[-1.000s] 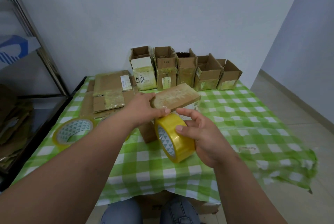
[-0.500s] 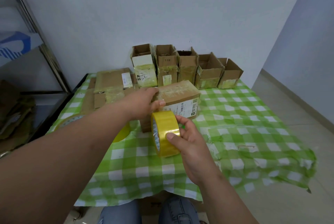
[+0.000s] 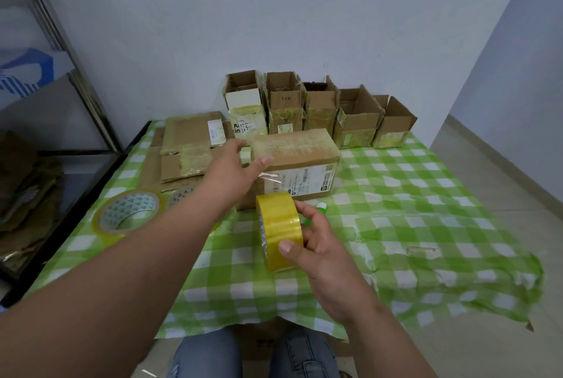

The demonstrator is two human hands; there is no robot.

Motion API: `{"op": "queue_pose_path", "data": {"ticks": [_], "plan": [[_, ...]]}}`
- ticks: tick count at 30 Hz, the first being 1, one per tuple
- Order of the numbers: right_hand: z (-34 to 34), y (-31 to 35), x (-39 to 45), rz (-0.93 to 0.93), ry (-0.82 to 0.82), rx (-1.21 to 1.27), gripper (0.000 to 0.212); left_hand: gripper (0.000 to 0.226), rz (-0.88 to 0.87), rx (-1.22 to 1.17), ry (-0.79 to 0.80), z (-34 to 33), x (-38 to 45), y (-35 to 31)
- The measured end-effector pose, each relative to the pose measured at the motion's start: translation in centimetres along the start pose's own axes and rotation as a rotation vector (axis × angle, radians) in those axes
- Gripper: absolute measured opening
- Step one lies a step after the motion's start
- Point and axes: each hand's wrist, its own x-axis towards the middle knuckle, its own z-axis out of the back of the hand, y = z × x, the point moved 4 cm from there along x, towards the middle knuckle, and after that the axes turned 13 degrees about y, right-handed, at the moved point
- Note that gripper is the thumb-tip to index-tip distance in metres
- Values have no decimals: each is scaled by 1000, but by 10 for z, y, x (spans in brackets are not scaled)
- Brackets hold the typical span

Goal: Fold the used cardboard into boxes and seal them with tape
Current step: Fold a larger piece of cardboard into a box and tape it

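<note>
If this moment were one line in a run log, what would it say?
step: taping box | left hand: open, at closed cardboard box | right hand: holds yellow tape roll | back row: five open boxes

My jeans (image 3: 210, 356) show at the bottom, knees tucked under the near edge of the surface (image 3: 426, 225). It wears a green-and-white checked cloth (image 3: 396, 255), wrinkled and torn toward its right side, with one corner (image 3: 518, 310) drooping off the edge. Left of the surface stands a metal shelf (image 3: 76, 97) with a glass panel. Behind the surface rises a plain white wall (image 3: 274, 12). Right of the surface lies a pale tiled floor (image 3: 502, 194).
</note>
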Motion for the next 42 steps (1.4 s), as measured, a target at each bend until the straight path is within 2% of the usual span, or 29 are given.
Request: {"op": "queue_pose_path", "data": {"ticks": [3,5,8,11,13,15,18,20,21,24,27,30,32,34,38,42], "plan": [[4,3,0,-8,19,-31,58,63,95,-402,19,-9,-14,18],[6,4,0,-6,19,-47,62,51,131,-562,89,-17,-23,22],[9,5,-2,1,40,-13,62,35,131,-620,165,-26,-32,23],[27,11,-2,14,-85,-13,42,29,149,-638,135,-25,-33,29],[43,13,4,-41,-223,-219,30,21,166,-646,127,-26,-35,34],[54,16,14,-110,-265,-602,44,21,181,-681,122,-29,-40,35],[55,8,31,-331,-75,-1216,63,43,172,-730,128,-30,-46,34],[57,5,34,-448,-15,-1391,54,63,155,-747,156,-31,-51,30],[58,7,34,-449,-28,-1424,48,66,144,-757,170,-31,-53,29],[64,11,31,-453,-126,-1451,32,70,130,-792,183,-34,-57,26],[74,19,24,-505,-249,-1455,26,73,128,-833,185,-36,-58,25],[76,41,18,-373,-380,-1338,20,75,136,-859,184,-38,-59,24],[70,53,20,-213,-337,-1222,13,75,140,-863,188,-39,-60,24],[61,64,25,-78,-244,-1122,15,64,141,-867,197,-39,-61,22],[44,77,39,-51,-80,-1204,36,33,123,-867,208,-39,-63,21],[34,84,48,-32,-51,-1243,33,14,111,-862,197,-39,-62,24]]}}
